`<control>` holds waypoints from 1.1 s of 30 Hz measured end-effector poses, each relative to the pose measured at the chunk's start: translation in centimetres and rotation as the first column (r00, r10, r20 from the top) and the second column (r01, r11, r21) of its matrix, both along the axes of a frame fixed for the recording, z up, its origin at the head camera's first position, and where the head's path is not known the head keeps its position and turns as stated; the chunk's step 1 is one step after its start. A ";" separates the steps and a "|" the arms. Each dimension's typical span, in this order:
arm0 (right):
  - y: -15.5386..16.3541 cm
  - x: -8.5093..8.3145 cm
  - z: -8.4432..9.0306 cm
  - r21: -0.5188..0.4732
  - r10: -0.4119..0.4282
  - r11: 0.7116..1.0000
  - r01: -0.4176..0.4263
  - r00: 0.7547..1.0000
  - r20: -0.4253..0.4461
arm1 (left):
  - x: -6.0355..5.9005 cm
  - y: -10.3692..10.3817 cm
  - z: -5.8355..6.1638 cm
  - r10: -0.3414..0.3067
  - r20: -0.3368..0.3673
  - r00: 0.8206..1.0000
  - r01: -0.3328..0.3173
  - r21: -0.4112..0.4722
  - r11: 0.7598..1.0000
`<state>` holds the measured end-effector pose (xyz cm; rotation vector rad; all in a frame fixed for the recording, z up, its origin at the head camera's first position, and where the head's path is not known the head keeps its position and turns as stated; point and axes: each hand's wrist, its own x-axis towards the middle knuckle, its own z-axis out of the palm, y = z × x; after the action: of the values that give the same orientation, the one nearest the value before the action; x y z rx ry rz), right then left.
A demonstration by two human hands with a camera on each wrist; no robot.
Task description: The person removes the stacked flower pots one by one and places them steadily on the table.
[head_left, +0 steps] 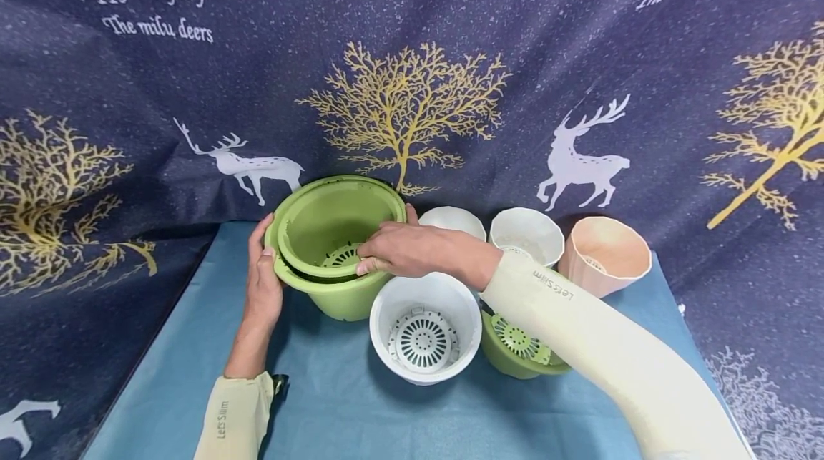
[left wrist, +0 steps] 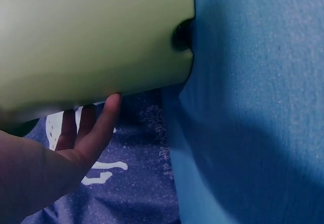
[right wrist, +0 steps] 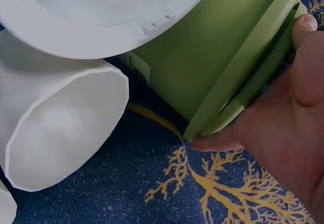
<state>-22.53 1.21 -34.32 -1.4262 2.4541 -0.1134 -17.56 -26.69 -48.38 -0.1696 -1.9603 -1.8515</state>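
Observation:
Two green flower pots stand nested at the left back of the table. The inner pot (head_left: 335,220) sits slightly raised and tilted inside the outer pot (head_left: 347,299), with a dark gap between their rims at the front. My left hand (head_left: 262,281) holds the outer pot at its left side, thumb at the rim; in the left wrist view its fingers (left wrist: 104,125) lie against the wall. Reaching across, my right hand (head_left: 405,249) grips the inner pot's rim on the right. The right wrist view shows the thumb (right wrist: 305,27) over that rim and a finger beside the outer one.
A white pot (head_left: 425,288) with a slotted base stands just right of the green pair. Behind it are two more white pots (head_left: 453,220) (head_left: 528,231) and a peach pot (head_left: 605,252). Another green pot (head_left: 521,363) is partly under my right sleeve. A patterned cloth (head_left: 412,31) hangs behind.

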 end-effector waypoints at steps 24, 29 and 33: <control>0.5 0.6 -0.9 -0.193 0.004 0.980 -0.045 0.979 -0.206 | 0.1 0.0 0.1 -0.001 -0.001 1.000 0.001 0.010 1.000; 0.6 0.7 -1.0 -0.244 -0.004 0.968 -0.056 0.970 -0.241 | 0.1 0.1 0.2 -0.002 0.009 1.000 0.002 0.010 1.000; 0.6 0.8 -1.3 -0.280 -0.015 0.958 -0.066 0.961 -0.278 | 0.1 0.2 0.3 0.001 0.017 1.000 -0.001 0.012 1.000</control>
<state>-21.76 1.82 -35.60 -1.6958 2.7327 -0.2947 -17.43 -26.45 -48.07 -0.1494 -1.9604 -1.8695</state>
